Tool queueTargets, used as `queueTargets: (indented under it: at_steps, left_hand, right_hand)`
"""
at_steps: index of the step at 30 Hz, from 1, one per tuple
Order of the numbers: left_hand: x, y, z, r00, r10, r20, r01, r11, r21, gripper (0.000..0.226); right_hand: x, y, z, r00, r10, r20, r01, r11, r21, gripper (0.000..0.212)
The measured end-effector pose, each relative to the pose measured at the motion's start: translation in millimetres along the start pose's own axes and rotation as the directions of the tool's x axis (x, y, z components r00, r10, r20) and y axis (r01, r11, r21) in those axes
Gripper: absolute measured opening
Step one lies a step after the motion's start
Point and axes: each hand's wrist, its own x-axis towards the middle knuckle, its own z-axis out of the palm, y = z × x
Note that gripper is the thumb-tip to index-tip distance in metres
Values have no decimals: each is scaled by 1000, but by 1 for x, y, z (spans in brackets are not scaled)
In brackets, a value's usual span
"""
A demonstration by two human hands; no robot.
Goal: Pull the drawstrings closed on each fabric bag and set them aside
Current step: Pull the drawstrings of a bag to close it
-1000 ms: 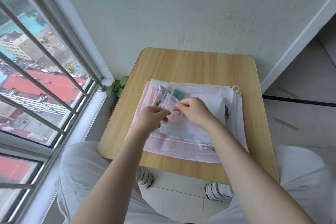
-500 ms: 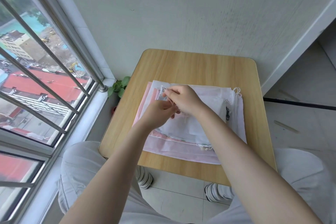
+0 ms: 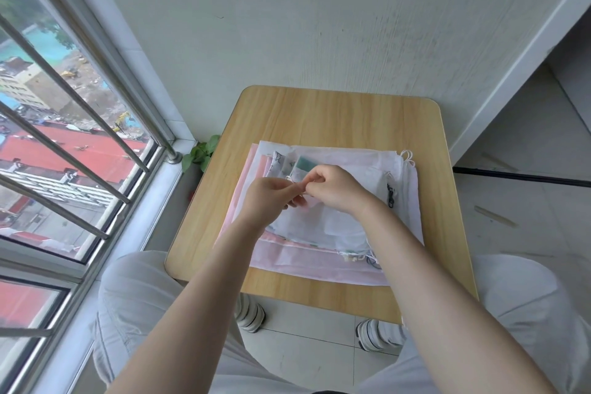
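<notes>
White/pink fabric bags (image 3: 339, 227) stacked flat, mid-table.

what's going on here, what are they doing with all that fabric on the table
A seated person is working on a stack of fabric bags lying flat on a small wooden table by a window. Both hands meet over the top of the pile: the left hand and the right hand pinch a thin white drawstring between their fingertips. The bags look flat and not yet cinched, and none appears set aside on the bare table.

No text, label or number can be read; the dark print on the white fabric bags (image 3: 403, 198) is too small to make out.
</notes>
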Motion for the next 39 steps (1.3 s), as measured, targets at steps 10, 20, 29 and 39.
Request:
queueTargets:
  at_steps: [10, 20, 29, 39]
  left_hand:
    - [3, -6, 9, 985, -175, 10, 171, 945, -278, 18]
    - [2, -8, 7, 957, -261, 128, 289, 818, -497, 17]
    - [3, -12, 7, 959, -237, 158, 285, 814, -506, 15]
    - [-5, -8, 4, 998, -57, 32, 61, 985, -162, 19]
  right_hand:
    - [-11, 10, -4, 1000, 24, -10, -25, 1000, -20, 23]
    - [-15, 8, -2, 996, 0, -84, 0, 1000, 8, 18]
    - [-15, 9, -3, 996, -46, -82, 45, 999, -7, 3]
    - [-5, 8, -1, 993, -79, -92, 89, 990, 109, 8]
